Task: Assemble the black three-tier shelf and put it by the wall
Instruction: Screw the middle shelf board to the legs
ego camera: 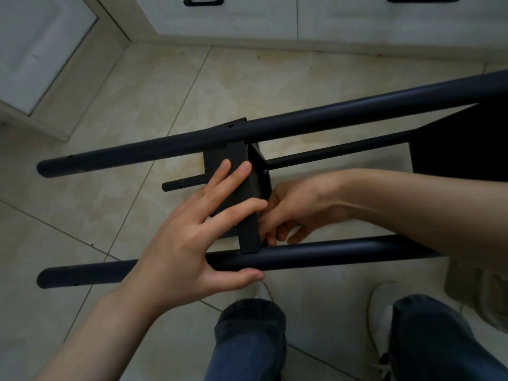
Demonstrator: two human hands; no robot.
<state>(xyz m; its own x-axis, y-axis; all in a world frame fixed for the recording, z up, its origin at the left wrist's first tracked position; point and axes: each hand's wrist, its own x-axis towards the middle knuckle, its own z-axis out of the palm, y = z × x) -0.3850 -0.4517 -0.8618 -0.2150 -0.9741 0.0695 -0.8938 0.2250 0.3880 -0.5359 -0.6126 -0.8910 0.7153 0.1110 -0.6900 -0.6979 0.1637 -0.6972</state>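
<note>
Where shelf point(248, 232) hides right hand point(297, 207), perhaps pinching

shelf point(248, 215): black metal | part-assembled | lying sideways on tiled floor
</note>
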